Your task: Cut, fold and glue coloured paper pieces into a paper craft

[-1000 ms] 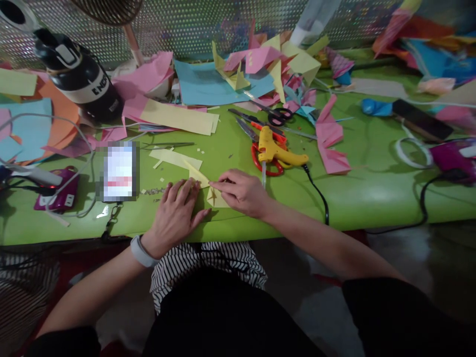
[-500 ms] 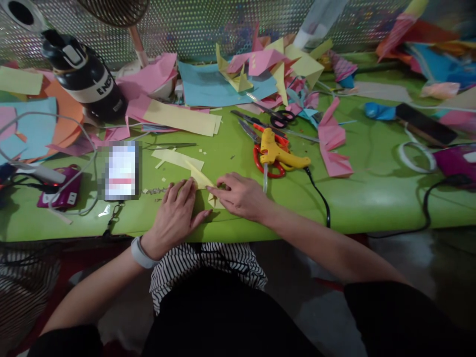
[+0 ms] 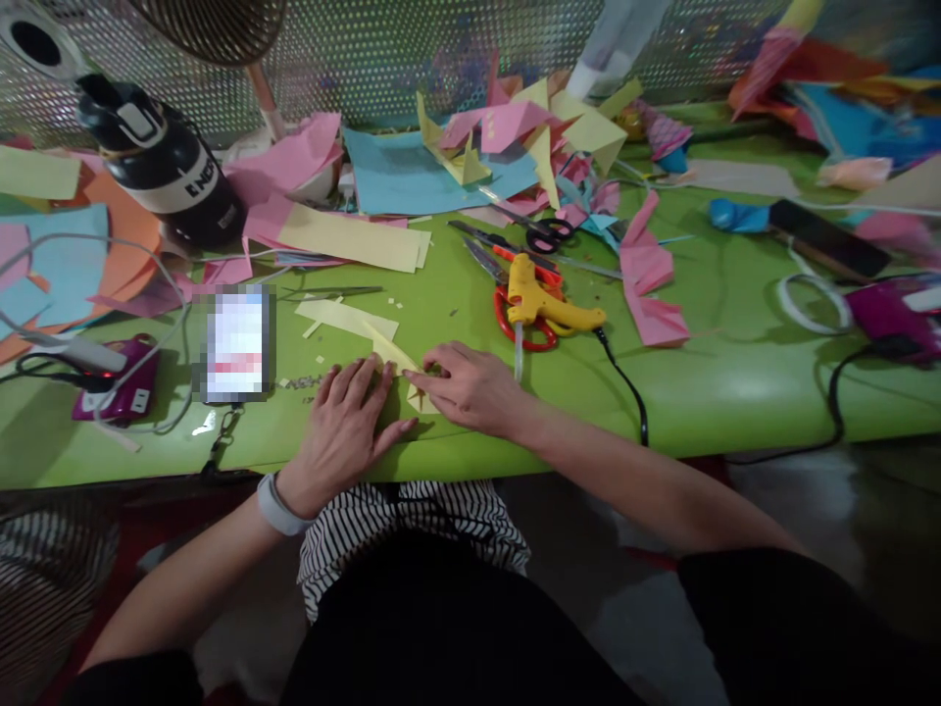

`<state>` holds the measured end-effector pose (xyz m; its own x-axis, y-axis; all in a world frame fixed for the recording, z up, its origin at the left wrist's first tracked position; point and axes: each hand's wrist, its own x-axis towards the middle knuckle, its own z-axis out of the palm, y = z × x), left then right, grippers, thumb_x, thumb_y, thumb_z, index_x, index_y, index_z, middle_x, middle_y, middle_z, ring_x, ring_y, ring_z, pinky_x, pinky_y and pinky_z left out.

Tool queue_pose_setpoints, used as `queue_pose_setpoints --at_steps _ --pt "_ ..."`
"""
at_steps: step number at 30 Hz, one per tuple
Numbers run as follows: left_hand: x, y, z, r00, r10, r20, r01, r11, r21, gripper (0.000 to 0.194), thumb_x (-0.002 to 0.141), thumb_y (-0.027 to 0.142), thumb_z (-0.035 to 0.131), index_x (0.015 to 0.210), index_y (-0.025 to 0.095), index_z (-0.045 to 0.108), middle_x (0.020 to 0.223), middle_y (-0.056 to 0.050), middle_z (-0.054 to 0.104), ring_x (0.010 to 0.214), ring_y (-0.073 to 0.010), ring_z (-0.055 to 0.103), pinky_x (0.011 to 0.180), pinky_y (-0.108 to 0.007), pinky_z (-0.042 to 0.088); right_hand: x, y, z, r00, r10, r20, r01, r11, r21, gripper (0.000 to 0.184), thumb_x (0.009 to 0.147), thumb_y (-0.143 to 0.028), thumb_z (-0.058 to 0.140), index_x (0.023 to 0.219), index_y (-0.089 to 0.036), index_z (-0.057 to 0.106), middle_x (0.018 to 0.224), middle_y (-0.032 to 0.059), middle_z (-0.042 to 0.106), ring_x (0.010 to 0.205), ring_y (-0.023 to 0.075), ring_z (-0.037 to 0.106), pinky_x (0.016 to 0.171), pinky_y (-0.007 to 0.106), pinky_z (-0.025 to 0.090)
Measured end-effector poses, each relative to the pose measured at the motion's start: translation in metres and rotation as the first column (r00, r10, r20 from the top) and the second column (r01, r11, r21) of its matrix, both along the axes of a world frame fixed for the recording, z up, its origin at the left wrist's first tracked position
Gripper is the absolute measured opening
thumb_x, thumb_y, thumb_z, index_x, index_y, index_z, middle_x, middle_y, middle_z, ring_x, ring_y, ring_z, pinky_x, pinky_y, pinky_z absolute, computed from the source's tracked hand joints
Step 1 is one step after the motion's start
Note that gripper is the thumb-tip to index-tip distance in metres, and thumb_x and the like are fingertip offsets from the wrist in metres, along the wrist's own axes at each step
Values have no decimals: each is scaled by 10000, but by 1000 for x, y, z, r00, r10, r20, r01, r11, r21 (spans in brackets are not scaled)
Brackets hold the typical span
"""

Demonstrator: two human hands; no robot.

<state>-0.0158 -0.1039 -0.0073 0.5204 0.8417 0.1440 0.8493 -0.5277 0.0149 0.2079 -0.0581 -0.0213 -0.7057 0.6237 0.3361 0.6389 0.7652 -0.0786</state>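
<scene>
A folded yellow paper piece (image 3: 401, 365) lies near the front edge of the green table (image 3: 735, 373). My left hand (image 3: 345, 427) rests flat on its left part, fingers stretched out and pressing down. My right hand (image 3: 474, 387) lies over its right part, the index finger pointing left and pressing along a crease. A white band sits on my left wrist. Most of the paper is hidden under the two hands.
A yellow glue gun (image 3: 544, 304) lies on red-handled scissors (image 3: 515, 319) just behind my right hand, its black cord running off the edge. A phone (image 3: 236, 343), black bottle (image 3: 166, 167), black scissors (image 3: 544, 233) and several coloured paper sheets crowd the table.
My right hand has slid slightly left along the yellow paper. The left hand stays pressed in place. The view shifted a little.
</scene>
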Motion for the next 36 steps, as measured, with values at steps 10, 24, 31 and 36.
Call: queue_pose_setpoints --at_steps 10,24,31,36 --pt "1 4 1 1000 -17 -20 17 999 32 691 969 638 354 1414 128 493 1441 -183 526 1310 -325 483 1114 -475 382 -1 2 -5 997 17 -81 -20 999 -27 292 940 -189 520 1136 -178 735 960 107 641 858 203 520 610 291 415" --pt "6 9 8 999 -22 -23 23 999 26 745 927 740 294 1298 151 560 1291 -162 603 1169 -317 564 940 -442 485 -17 31 37 906 -418 -69 219 602 -768 418 851 -365 655 1196 -133 610 951 89 707 711 167 614 596 300 455" --pt "4 11 5 999 -34 -26 36 998 47 753 937 729 281 1325 144 552 1311 -169 591 1199 -326 542 954 -453 473 -31 47 47 908 -403 117 350 573 -741 590 748 -479 782 1192 -146 581 968 77 687 781 197 618 605 294 413" --pt "4 11 6 998 -32 -46 34 998 43 771 932 740 264 1327 139 541 1313 -156 593 1182 -316 548 930 -442 470 -35 52 45 901 -402 160 384 573 -724 613 718 -465 822 1191 -167 572 1004 68 677 826 206 613 617 288 402"
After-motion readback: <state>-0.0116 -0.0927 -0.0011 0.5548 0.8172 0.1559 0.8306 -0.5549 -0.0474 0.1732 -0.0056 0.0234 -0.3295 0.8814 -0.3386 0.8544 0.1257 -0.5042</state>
